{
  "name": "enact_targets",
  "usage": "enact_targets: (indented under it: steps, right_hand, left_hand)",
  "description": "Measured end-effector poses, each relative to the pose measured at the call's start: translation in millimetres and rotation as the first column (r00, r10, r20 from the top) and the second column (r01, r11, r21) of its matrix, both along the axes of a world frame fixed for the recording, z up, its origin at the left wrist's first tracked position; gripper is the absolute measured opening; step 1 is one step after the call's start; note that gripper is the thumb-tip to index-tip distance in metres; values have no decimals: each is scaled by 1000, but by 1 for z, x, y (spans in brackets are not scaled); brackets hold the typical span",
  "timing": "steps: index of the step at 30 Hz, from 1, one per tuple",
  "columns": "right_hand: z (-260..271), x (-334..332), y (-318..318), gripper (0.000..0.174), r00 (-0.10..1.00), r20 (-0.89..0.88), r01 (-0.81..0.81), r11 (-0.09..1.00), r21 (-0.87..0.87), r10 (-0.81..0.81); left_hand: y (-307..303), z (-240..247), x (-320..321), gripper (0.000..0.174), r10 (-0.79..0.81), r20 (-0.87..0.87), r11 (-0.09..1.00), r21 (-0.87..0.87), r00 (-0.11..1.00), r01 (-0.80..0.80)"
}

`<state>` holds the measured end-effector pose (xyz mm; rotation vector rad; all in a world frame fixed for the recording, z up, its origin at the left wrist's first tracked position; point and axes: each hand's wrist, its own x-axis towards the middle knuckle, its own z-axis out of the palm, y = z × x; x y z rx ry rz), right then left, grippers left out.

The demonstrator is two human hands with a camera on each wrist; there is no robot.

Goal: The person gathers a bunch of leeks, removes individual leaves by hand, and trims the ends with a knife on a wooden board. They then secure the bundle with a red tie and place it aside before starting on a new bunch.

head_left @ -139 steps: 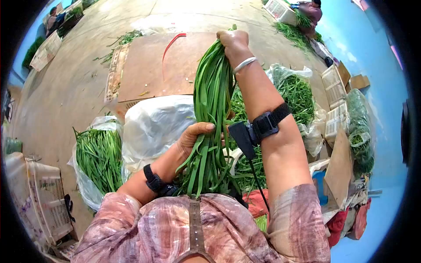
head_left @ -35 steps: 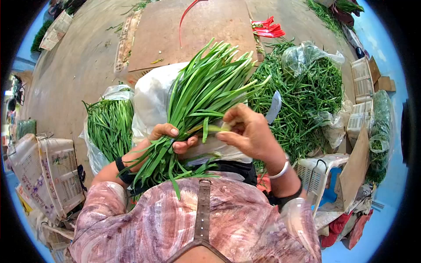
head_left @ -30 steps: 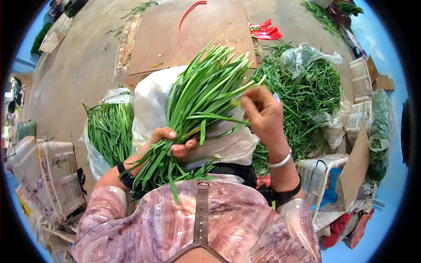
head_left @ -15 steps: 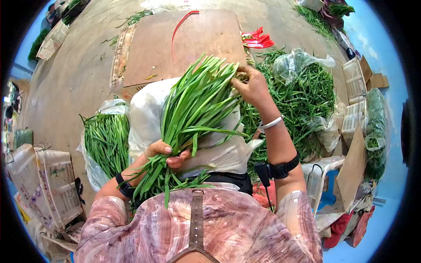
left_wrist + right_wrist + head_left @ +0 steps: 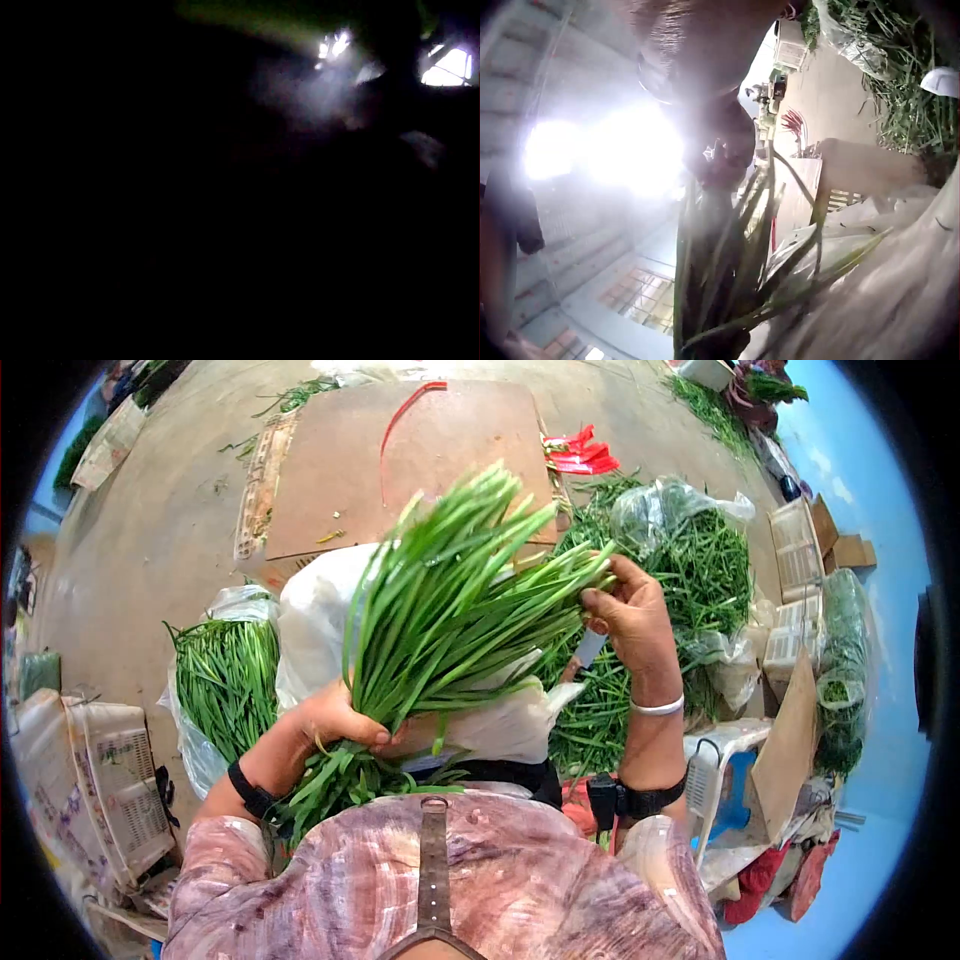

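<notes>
A fanned bundle of long green leafy stalks (image 5: pixel 440 600) lies slantwise across the middle of the head view, pale ends up and to the right. My left hand (image 5: pixel 345 720) grips it low down, thumb across the leaves. At the pale ends on the right, my right hand (image 5: pixel 635 615) pinches some stalks between thumb and fingers. A knife blade (image 5: pixel 590 648) shows just below that hand; what holds it is hidden. In the right wrist view, my right hand (image 5: pixel 720 142) is at the top of the stalks (image 5: pixel 720 262). The left wrist view is almost black.
Beyond the bundle is a brown board (image 5: pixel 330 470) with a red strip (image 5: pixel 385 430). White plastic (image 5: pixel 310 610) lies under the bundle. Bagged greens (image 5: pixel 230 675) stand at the left, a loose heap (image 5: pixel 700 570) at the right, red ties (image 5: pixel 585 455) beside the board.
My right hand has moved right and down with stalk ends, and the bundle has spread wider. My left hand still grips its lower part. The knife blade has come into view below my right hand.
</notes>
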<state>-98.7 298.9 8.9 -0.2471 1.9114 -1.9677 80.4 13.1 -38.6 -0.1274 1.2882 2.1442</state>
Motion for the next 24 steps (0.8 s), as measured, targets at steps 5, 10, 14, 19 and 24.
enact_targets:
  steps: [5, 10, 14, 19, 24]
  right_hand:
    - [-32, 1, 17, 21, 999, 46, -30, 972, 232, 20]
    - [-38, 4, 31, 22, 989, -21, 149, 988, 50, -148]
    - [-30, -3, 52, 17, 988, 49, 154, 974, -165, -148]
    - [-47, -42, 123, 21, 979, 69, 187, 981, 60, -191]
    - [-76, -58, 110, 41, 826, -545, 527, 144, 837, 142]
  left_hand:
    - [1, -18, -17, 43, 38, -8, 999, -34, 999, -39]
    - [-5, -22, -11, 47, 3, 198, 987, 155, 980, -35]
    - [-7, -25, -13, 46, -61, 211, 971, 240, 976, 9]
    - [0, -14, -13, 46, -3, 220, 974, 221, 976, -47]
    - [-2, -17, -15, 46, -36, 225, 974, 228, 974, -16]
